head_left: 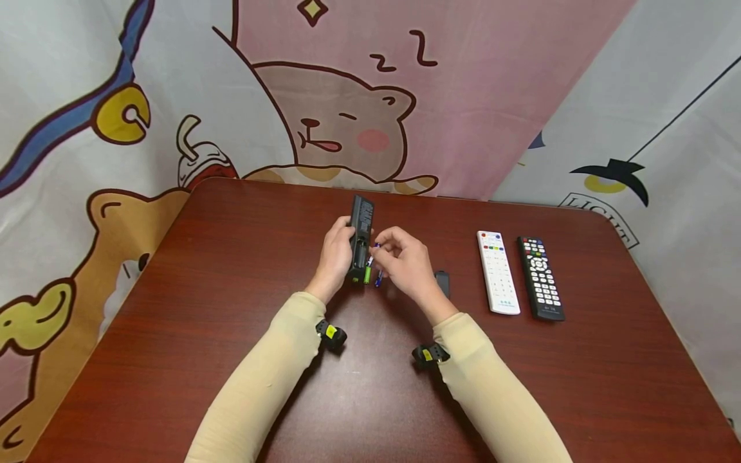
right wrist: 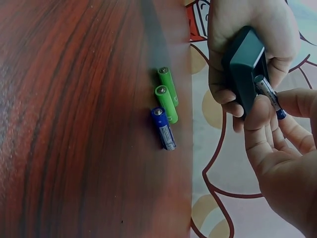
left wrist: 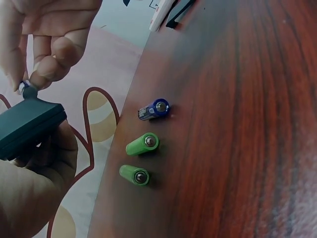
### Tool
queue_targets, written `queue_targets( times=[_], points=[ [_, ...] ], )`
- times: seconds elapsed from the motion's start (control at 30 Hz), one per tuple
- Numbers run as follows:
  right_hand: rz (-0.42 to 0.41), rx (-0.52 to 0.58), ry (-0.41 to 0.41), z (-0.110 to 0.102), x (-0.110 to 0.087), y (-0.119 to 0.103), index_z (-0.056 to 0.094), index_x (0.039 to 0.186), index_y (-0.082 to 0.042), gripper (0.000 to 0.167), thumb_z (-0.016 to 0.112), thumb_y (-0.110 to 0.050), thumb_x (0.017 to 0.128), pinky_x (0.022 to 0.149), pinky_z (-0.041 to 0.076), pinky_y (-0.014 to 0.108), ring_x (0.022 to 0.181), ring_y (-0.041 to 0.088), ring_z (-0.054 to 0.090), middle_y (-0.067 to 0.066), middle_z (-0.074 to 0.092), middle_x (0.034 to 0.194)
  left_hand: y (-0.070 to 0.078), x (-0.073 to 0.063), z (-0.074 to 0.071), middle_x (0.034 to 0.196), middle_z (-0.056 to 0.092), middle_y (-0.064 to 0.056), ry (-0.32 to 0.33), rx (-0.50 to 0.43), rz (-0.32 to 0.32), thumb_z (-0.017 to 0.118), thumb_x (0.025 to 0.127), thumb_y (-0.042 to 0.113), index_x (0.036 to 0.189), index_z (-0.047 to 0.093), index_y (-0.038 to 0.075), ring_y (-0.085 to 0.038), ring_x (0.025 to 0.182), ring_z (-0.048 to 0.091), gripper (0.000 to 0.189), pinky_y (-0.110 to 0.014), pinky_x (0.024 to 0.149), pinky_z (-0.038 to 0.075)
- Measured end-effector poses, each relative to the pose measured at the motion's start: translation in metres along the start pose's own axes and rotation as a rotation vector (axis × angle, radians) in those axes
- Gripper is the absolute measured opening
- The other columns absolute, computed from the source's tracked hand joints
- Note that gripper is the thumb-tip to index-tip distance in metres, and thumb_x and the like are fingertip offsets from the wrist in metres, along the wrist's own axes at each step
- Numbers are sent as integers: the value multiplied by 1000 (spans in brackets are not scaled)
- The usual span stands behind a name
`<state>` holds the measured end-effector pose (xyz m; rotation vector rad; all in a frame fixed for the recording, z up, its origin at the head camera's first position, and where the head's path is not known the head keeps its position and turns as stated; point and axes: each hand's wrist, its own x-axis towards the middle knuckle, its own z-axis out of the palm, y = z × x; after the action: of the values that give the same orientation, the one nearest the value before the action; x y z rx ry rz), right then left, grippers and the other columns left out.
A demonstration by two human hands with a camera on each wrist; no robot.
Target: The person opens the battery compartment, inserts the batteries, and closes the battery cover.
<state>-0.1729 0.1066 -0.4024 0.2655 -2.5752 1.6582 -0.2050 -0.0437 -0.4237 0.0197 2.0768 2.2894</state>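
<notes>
Black remote (head_left: 363,215), green batteries (right wrist: 166,104), blue batteries (right wrist: 163,127), wood-grained brown table (head_left: 370,399)

Downward head view, close wrist views, shared batteries (right wrist: 167,104)

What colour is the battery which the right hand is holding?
Blue and whitish; the right wrist view shows this battery best.

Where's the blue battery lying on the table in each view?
Head: blue battery, just below centre.
Left wrist: blue battery, almost centred, slightly high.
Right wrist: blue battery, almost centred, slightly low.
Shared landmark: the two green batteries beside it.
</notes>
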Motion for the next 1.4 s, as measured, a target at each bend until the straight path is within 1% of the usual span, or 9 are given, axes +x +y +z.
queue_targets(
  times=[0.07,0.23,0.4,0.6,0.87,1.1,1.23,1.3,1.4],
  points=[
    [1,5,-5,1,0,-1,66,104,-5,10,70,-10,95,56,53,29,67,38,66,13,68,83,0,0,0,120,67,-28,8,9,2,33,103,11,127,59,-2,-20,80,62,38,-27,69,51],
    [6,26,-10,2,1,-1,66,105,-5,11,68,-8,96,56,54,30,71,45,66,13,68,85,-1,1,1,118,68,-26,13,20,-3,34,103,11,127,60,-1,-23,87,63,37,-28,72,51],
    [-17,27,-1,5,1,-1,66,106,-3,11,69,-7,96,55,53,29,68,40,66,11,68,84,-2,1,1,117,68,-24,19,40,2,35,103,12,126,61,0,-25,91,63,37,-29,75,51],
    [-30,15,1,7,2,-2,67,107,-5,11,69,-8,98,54,53,29,67,39,66,11,68,84,-2,1,2,112,69,-25,34,54,31,36,101,11,122,63,-1,-23,88,62,36,-28,75,50],
    [-39,-26,7,10,2,-4,68,108,-6,11,70,-9,97,55,53,30,62,20,62,9,68,84,-1,0,3,108,65,-22,52,94,43,38,100,12,122,63,-1,-24,93,58,36,-30,79,47],
    [-46,-39,15,13,3,-4,69,110,-5,14,69,-10,97,57,53,28,66,21,65,9,70,86,-2,0,2,110,63,-22,27,98,42,36,101,12,125,62,0,-25,93,57,37,-30,77,48],
    [-74,-74,40,16,3,-1,72,110,-6,14,70,-11,97,57,52,27,67,18,64,9,72,87,-2,0,2,112,62,-21,13,111,48,35,102,13,125,61,0,-25,92,57,37,-31,76,48],
    [-103,-94,62,17,3,0,73,109,-5,14,71,-11,96,57,51,27,68,18,65,9,72,87,-2,0,2,111,62,-21,13,117,51,35,102,13,125,61,0,-25,93,57,37,-31,77,48],
    [-153,-122,90,18,3,1,75,108,-4,15,71,-9,95,62,53,30,73,22,68,11,73,89,-2,0,2,111,63,-21,13,121,50,35,102,13,125,62,0,-25,94,56,37,-31,78,46]
  ],
)
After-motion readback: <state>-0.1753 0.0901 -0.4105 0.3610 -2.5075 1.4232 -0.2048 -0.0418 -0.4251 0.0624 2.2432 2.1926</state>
